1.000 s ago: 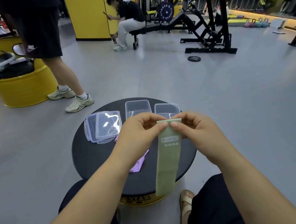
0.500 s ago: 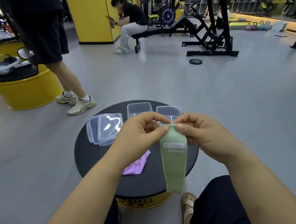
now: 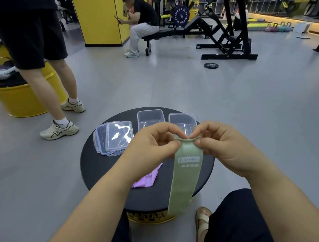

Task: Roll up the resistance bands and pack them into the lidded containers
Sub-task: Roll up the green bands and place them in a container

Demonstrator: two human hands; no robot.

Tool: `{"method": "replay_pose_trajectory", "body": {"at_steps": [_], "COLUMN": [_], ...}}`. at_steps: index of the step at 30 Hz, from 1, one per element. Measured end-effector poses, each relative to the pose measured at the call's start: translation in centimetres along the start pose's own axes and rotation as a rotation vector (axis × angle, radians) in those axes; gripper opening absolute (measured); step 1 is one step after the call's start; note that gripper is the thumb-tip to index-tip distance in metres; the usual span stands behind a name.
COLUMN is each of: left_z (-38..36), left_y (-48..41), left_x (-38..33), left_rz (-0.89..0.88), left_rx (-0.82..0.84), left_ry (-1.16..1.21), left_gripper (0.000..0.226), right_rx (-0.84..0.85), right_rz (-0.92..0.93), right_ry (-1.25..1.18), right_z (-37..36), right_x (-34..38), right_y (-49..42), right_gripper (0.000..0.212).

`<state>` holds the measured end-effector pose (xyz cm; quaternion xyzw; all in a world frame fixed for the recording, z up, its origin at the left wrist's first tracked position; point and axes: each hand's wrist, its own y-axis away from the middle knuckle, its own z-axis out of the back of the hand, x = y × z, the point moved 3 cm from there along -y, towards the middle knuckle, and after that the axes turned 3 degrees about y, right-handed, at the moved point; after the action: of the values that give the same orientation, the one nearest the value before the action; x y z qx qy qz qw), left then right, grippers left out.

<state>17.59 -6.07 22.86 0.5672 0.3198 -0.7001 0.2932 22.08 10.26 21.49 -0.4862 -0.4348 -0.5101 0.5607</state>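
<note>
round black table [image 3: 92,162]: it is standing between the person's knees and carrying all the task items.

green band [image 3: 186,180]: it is hanging flat from its top edge, with its long axis running from the hands down toward the person. the free tail is dropping past the table's near rim. the top edge is looking slightly curled over, so the roll is judged as only beginning.

left hand [image 3: 151,147] and right hand [image 3: 223,147]: each is pinching one top corner of the green band between thumb and fingertips. both are sitting equally near that end, and neither is supporting the tail.

stacked lids [image 3: 117,138]: they are lying at the table's far left.

left container [image 3: 150,117] and right container [image 3: 183,119]: both are standing open just beyond the hands, the right one directly behind the pinched edge.

purple band [image 3: 147,179]: it is lying crumpled on the table, partly hidden under the left wrist.

finding: the coming move is depending on winding downward along the band's length, toward the body; the unsupported tail is at risk of skewing.
</note>
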Motion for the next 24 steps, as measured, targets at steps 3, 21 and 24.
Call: {"method": "replay_pose_trajectory", "body": {"at_steps": [3, 21, 24], "left_z": [0.1, 0.2, 0.2], "left_y": [-0.1, -0.7, -0.6], "left_x": [0.1, 1.3, 1.1], "left_rz": [-0.009, -0.004, -0.039], "left_rx": [-0.006, -0.147, -0.179], "left_ry": [0.006, -0.036, -0.104], "left_gripper": [0.033, 0.015, 0.015], "right_rx": [-0.025, -0.157, -0.107], "right_rz": [0.077, 0.198, 0.114], "right_ry": [0.015, 0.181, 0.04], "right_z": [-0.2, -1.3, -1.3], "right_x": [0.0, -1.1, -1.0], "right_y": [-0.2, -0.2, -0.1], "right_gripper": [0.02, 0.032, 0.017]}}
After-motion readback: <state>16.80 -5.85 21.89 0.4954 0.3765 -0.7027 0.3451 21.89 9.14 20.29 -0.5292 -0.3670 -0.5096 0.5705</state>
